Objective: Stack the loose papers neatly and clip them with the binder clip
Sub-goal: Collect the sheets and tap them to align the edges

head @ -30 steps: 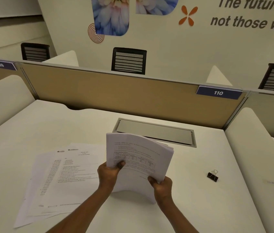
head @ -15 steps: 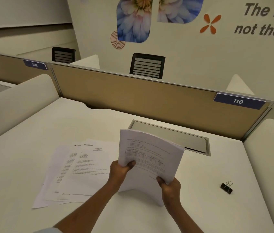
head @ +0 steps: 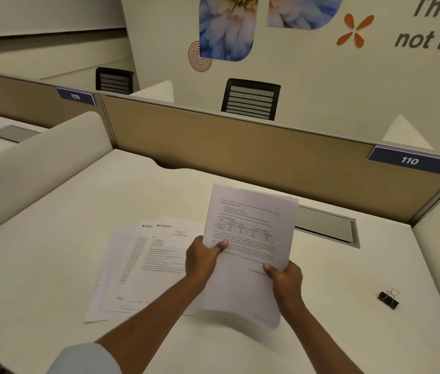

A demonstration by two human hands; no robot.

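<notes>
I hold a stack of printed white papers (head: 248, 233) upright, its bottom edge resting on the desk. My left hand (head: 202, 256) grips the stack's left edge with the thumb on the front sheet. My right hand (head: 285, 279) grips its lower right edge. Several more loose printed sheets (head: 143, 263) lie fanned out flat on the white desk (head: 51, 255), just left of my left hand. A black binder clip (head: 388, 298) with wire handles lies on the desk to the right, well apart from my right hand.
A grey metal cable flap (head: 326, 228) is set into the desk behind the stack. A tan partition (head: 240, 155) with a "110" label (head: 410, 160) closes the far edge. White curved side dividers (head: 38, 163) flank the desk on both sides.
The view has swung left, so everything sits further right in frame. The held stack stands straighter and its top curls less. Both hands keep their grip.
</notes>
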